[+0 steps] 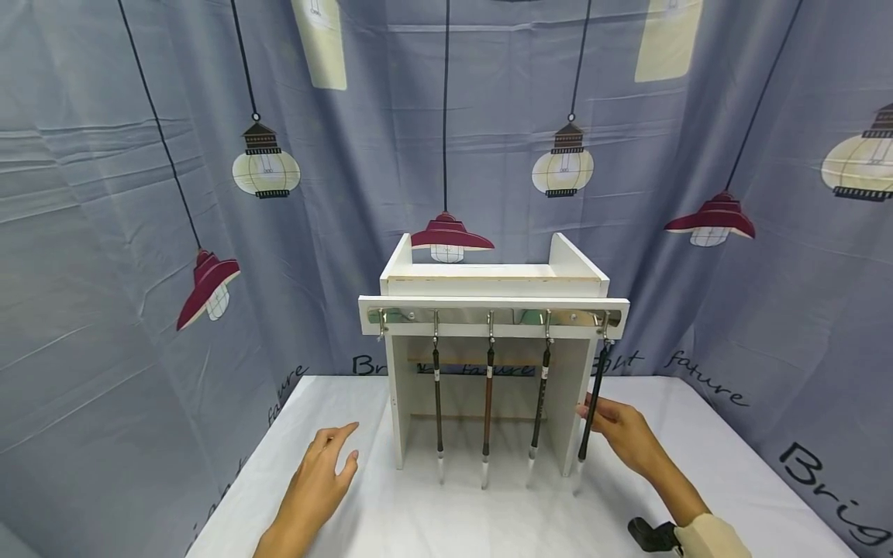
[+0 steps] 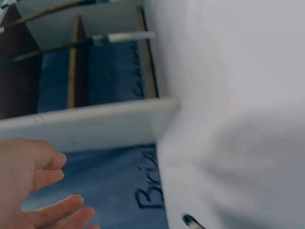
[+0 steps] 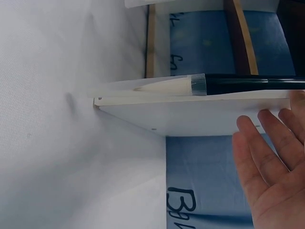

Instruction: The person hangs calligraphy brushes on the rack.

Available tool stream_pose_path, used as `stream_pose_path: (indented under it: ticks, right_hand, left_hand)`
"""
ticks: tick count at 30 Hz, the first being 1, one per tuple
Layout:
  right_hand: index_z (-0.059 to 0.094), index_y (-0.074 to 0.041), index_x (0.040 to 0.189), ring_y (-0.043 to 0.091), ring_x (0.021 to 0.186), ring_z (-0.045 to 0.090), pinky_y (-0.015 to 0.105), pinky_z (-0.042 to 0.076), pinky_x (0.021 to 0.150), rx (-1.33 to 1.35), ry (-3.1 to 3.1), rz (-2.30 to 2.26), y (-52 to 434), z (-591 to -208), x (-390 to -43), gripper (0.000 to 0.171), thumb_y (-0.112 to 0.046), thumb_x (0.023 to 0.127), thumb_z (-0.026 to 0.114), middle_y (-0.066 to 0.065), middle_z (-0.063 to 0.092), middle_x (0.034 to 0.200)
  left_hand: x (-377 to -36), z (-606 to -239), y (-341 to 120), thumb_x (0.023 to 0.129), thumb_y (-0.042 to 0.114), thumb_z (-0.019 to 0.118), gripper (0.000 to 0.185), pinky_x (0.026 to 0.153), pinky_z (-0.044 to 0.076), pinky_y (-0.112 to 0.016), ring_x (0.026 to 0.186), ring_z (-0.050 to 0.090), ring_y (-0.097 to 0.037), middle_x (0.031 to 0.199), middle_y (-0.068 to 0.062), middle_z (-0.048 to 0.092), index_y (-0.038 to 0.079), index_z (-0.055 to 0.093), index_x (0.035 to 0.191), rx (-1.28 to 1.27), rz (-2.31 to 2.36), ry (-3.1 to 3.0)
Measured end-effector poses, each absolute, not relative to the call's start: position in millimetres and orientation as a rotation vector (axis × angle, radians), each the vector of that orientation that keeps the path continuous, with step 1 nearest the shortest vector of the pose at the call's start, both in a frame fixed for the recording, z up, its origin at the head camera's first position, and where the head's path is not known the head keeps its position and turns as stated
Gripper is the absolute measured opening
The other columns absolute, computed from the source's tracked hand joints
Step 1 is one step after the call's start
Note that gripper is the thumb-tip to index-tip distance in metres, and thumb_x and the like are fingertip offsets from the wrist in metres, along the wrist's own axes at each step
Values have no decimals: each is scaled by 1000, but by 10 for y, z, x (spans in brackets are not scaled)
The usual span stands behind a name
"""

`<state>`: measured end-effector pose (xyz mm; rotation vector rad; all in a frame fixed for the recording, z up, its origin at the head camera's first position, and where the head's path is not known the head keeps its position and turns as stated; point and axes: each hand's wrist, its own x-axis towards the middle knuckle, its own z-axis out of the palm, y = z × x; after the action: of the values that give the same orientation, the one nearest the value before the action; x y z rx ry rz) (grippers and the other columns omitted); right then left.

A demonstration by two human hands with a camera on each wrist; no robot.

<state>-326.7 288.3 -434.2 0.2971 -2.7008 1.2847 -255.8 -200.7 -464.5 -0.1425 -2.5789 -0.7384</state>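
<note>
A black-handled brush (image 1: 594,403) with a clear-capped pale tip hangs from the right end of a metal hook rail (image 1: 460,316). My right hand (image 1: 624,434) is at its handle, fingertips reaching behind it. In the right wrist view the brush (image 3: 238,84) crosses above my straight, spread fingers; the thumb is hidden. Three more brushes hang to the left: one dark (image 1: 438,403), one brown (image 1: 488,407) and one black (image 1: 540,399). My left hand (image 1: 317,477) is raised left of the white rack (image 1: 399,403), fingers loosely bent and holding nothing.
The white rack stands on a white-covered table (image 1: 335,403), with side walls and a bare hook (image 1: 381,322) at the rail's left end. A blue-grey curtain (image 1: 335,256) printed with lamps hangs behind. A black device (image 1: 652,535) sits by my right sleeve.
</note>
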Motion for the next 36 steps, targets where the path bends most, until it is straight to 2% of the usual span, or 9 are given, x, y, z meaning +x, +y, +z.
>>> stream_pose_path:
  ticks: [10,19,26,36]
  right_hand:
    - [51,12,149,45,120,69,68,47,109,291,-2708,1303,2877,-4353,-3287,68,-42,108,60,31,63,139]
    - [49,13,149,46,120,69,70,46,109,276,-2706,1331,2879,-4366,-3306,69,-42,109,60,32,61,142]
    - [48,13,150,47,121,68,72,44,109,283,-2702,1350,2877,-4371,-3306,69,-42,109,59,32,60,143]
    - [49,13,149,46,120,69,70,46,108,282,-2709,1334,2879,-4382,-3313,68,-41,109,58,32,61,142]
  left_hand:
    - [-2606,-4980,-2467,97,7,75,47,83,57,-52,107,64,-34,125,-17,62,9,65,143,-121,-646,-2699]
    - [-2620,-5113,-2633,97,11,76,47,89,57,-58,110,61,-39,125,-18,59,6,64,142,-87,-612,-2829]
    - [-2602,-5153,-2664,93,13,81,48,87,57,-56,104,62,-33,119,-16,61,5,68,139,-80,-560,-2897]
    - [-2581,-5218,-2700,94,14,79,44,84,57,-49,97,61,-28,112,-11,61,1,69,135,-107,-496,-2926]
